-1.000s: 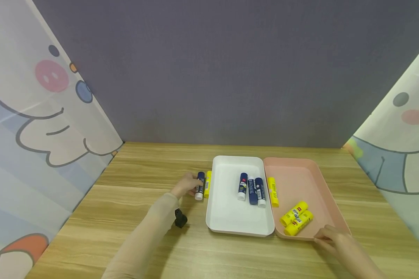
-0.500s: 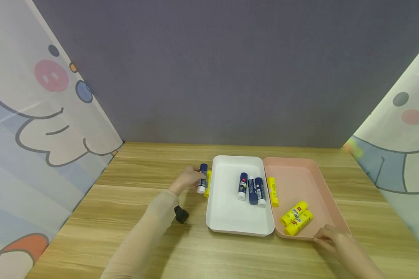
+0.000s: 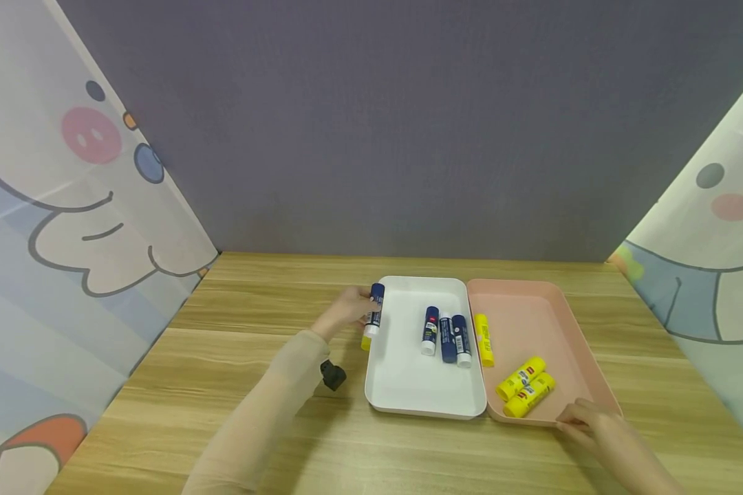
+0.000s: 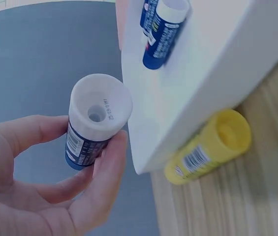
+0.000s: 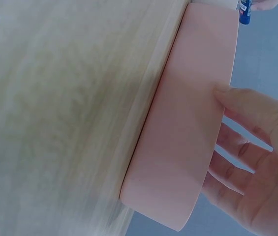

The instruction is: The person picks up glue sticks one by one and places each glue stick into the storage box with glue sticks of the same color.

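Observation:
My left hand point(image 3: 344, 309) pinches a blue glue stick point(image 3: 375, 311) with a white base, held in the air over the left rim of the white tray point(image 3: 411, 395). Its thumb and fingers wrap the barrel in the left wrist view. Below it, a yellow glue stick point(image 4: 208, 148) lies on the table against the tray's outer wall, partly hidden in the head view. Three blue glue sticks point(image 3: 447, 338) lie inside the white tray. My right hand point(image 3: 600, 430) grips the near rim of the pink tray point(image 3: 547, 320), thumb outside, fingers inside. That tray holds three yellow glue sticks point(image 3: 521, 379).
The two trays stand side by side on the wooden table point(image 3: 241, 302). A small black device point(image 3: 333, 375) sits at the left wrist. A grey panel point(image 3: 371, 137) closes off the back, with cartoon-printed sheets point(image 3: 87, 206) at both sides.
My left hand has lifted the blue glue stick off the table and carried it right and away from me, past the yellow one, to the white tray's rim. The right hand has stayed put.

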A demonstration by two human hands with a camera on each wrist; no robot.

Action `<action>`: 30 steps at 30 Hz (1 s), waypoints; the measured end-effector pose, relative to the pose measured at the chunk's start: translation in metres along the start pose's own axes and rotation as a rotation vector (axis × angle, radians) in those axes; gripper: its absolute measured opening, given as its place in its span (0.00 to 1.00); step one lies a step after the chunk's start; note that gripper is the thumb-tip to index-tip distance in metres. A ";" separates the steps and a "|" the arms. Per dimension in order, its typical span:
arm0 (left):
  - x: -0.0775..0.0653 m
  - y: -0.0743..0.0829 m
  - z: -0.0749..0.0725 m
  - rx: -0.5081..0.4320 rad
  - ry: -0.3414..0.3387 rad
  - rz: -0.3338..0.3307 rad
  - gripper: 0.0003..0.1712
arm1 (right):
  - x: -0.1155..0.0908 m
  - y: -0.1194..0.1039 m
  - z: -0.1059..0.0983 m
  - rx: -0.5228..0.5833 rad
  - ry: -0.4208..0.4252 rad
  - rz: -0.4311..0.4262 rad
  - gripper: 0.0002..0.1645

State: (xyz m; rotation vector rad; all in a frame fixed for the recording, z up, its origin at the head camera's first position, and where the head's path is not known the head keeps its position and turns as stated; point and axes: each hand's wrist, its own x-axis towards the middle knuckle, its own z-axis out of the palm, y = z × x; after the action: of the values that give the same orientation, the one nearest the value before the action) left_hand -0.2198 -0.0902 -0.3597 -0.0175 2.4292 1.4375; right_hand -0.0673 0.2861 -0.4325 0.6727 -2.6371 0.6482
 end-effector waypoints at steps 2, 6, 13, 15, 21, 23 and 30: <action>0.000 0.006 0.003 0.014 -0.006 0.007 0.25 | 0.000 0.000 0.000 -0.003 -0.001 0.002 0.18; 0.001 0.016 0.010 0.052 -0.010 0.009 0.27 | 0.000 0.001 -0.001 0.002 0.000 -0.009 0.18; 0.010 0.024 0.028 0.073 -0.049 -0.011 0.26 | 0.000 0.001 0.000 -0.003 -0.005 0.000 0.17; 0.013 0.025 0.033 0.067 -0.055 -0.015 0.25 | -0.001 0.001 0.000 -0.001 -0.007 -0.004 0.13; 0.017 0.035 0.046 0.030 -0.057 -0.022 0.18 | -0.001 0.002 0.000 0.012 -0.007 -0.016 0.10; 0.017 0.039 0.050 0.029 -0.056 -0.024 0.17 | -0.001 0.002 0.000 0.014 -0.005 -0.019 0.13; 0.022 0.042 0.061 0.048 -0.039 -0.060 0.14 | -0.001 0.002 0.000 0.020 -0.006 -0.025 0.14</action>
State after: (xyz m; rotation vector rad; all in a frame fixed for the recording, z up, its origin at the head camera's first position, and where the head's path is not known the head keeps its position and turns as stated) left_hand -0.2321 -0.0143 -0.3571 -0.0507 2.4099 1.3416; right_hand -0.0674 0.2877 -0.4338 0.7139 -2.6266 0.6669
